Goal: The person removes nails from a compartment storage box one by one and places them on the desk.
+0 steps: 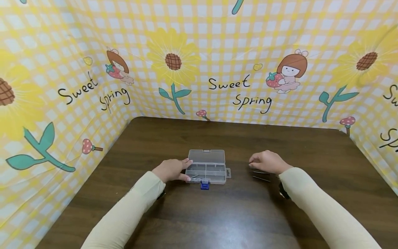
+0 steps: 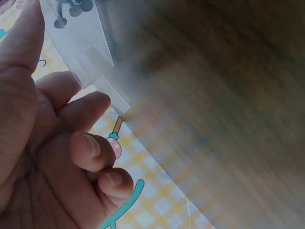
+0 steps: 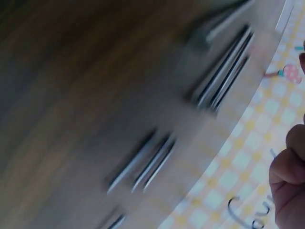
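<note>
A clear plastic compartment box [image 1: 206, 173] stands on the table with its lid [image 1: 206, 156] raised at the back. My left hand [image 1: 170, 170] grips its left side, thumb at the front corner and fingers farther back. Several thin metal pieces [image 1: 196, 177] lie in the front left compartment. Dark round shapes show through the box wall [image 2: 88, 52] in the left wrist view. My right hand [image 1: 266, 162] is low over several slim metal rods [image 1: 261, 178], its fingers bent downward. The right wrist view shows these rods [image 3: 155, 160] in small groups, but the right fingertips are hidden.
A blue latch [image 1: 205, 185] juts from the box's front, and a clear hanging tab [image 1: 228, 173] from its right side. The dark wooden table [image 1: 199, 214] meets a yellow checked cloth [image 1: 199, 90] at its back and sides.
</note>
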### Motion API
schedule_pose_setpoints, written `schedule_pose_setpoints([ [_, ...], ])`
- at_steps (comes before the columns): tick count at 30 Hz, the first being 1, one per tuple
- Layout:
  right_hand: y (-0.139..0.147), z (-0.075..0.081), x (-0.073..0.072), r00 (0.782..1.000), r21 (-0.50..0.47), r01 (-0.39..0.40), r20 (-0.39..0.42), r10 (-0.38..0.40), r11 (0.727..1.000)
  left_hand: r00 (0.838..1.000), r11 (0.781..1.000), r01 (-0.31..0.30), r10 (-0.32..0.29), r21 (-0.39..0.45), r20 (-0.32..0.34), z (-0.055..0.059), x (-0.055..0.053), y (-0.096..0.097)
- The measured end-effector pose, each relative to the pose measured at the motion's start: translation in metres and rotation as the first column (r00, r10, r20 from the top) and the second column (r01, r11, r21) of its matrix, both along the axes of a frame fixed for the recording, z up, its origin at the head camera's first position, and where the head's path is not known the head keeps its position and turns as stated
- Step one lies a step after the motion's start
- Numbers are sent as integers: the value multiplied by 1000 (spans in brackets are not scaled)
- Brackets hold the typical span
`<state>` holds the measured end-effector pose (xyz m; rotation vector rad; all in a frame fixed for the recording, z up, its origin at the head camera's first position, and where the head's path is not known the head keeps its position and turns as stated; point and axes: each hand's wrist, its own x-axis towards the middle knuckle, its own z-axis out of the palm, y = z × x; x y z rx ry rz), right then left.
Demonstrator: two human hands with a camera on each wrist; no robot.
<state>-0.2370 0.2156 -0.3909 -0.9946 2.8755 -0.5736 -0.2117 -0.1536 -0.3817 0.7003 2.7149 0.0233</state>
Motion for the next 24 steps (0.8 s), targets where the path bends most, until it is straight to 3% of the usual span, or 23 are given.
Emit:
schedule_pose_setpoints([
  [10,-59,-10,-5,993,-123,-84,-89,73,989,1000,1000,-7,7,-16,9,2,2,1],
  [17,-110,-5,-8,990,-112,-142,-34,139,984,1000,1000,-19,20,-13,19,-1,-1,0],
  [24,-150,0,-8,976,-66,-216,-32,215,974,999,999,-26,26,-27,28,0,-4,3],
])
